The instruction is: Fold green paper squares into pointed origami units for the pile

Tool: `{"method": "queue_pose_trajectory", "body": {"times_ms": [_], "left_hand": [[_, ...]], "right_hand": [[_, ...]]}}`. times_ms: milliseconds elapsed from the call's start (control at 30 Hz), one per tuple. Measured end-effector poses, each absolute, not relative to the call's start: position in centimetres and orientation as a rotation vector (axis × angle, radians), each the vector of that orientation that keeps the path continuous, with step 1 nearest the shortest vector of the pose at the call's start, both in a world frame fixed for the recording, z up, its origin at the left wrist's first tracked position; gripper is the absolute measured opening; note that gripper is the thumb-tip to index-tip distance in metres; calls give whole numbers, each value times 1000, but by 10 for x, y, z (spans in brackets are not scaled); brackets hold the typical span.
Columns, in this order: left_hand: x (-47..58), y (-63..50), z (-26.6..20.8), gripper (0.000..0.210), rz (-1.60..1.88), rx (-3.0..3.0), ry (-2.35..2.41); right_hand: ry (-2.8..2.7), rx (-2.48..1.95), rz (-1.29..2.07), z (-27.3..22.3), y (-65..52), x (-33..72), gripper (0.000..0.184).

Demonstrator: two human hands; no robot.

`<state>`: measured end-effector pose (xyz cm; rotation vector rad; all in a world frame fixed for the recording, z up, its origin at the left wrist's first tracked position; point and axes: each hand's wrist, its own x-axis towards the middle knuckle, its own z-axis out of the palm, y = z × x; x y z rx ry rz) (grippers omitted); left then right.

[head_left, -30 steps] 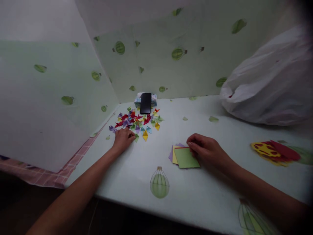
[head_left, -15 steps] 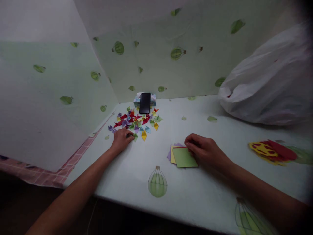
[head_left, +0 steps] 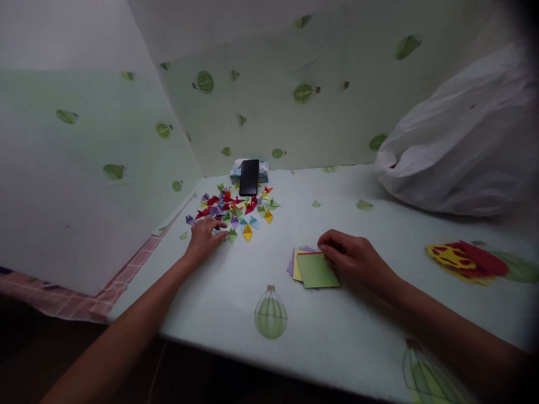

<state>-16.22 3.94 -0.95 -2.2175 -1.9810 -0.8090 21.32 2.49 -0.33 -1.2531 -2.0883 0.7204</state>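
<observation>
At the near edge of a pile of small folded paper cranes, my left hand is open, thumb and fingers apart. Its fingertips are beside a small green folded crane, and nothing shows between them. A stack of square paper sheets lies to the right, with a green paper square on top and yellow and purple sheets fanned out underneath. My right hand is closed in a pinch over the top right corner of the green square; the fingers partly hide that corner.
A black phone leans on a tissue box behind the cranes. A large white plastic bag stands at the back right. Red and yellow cut-out pieces lie at the right. A white panel borders the table's left side.
My left hand has drawn slightly back and left from the green crane, its fingers opening away from it. My right hand and the paper stack have stayed in place.
</observation>
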Motion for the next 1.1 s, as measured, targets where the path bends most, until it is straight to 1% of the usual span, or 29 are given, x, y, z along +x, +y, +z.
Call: {"method": "queue_pose_trajectory", "body": {"times_ms": [133,200,233,300,400,433,500,567,700,833,900,1033,1100], "left_hand": [[-150,28,4,18,-1006,-2149,-1906],[-135,22,7,17,-1074,-2167,-1864],[-125,19,8,16,-1097,-2201,-1838],[-103,13,9,13,-1156,-2343,-1746],[-68,7,9,10,-1135,-2690,-1599],[-57,6,8,9,-1096,-2802,-1562],[-40,7,6,10,-1025,-2963,-1503],[-27,11,4,15,-965,-3112,-1428],[-16,17,-4,35,-839,-3323,-1266],[-13,18,-14,54,-793,-3401,-1167],[-13,17,-18,53,-784,-3386,-1158],[-12,17,-24,34,-836,-3333,-1180],[-13,17,-24,33,-855,-3334,-1165]], "right_hand": [[-2109,-1206,627,0,29,218,15],[-2228,-1128,613,2,32,220,11],[-2303,-1093,617,2,33,222,14],[-2434,-1042,614,2,35,223,35],[-2640,-1064,606,-3,35,225,75],[-2689,-1042,587,-5,34,225,84],[-2741,-1002,562,-8,31,225,93],[-2759,-1003,559,-7,27,224,92],[-2773,-1074,580,1,22,222,73],[-2746,-1049,625,3,23,221,68],[-2738,-1059,647,3,23,221,68],[-2734,-1090,700,5,23,221,67],[-2721,-1071,726,7,23,222,65]]}}
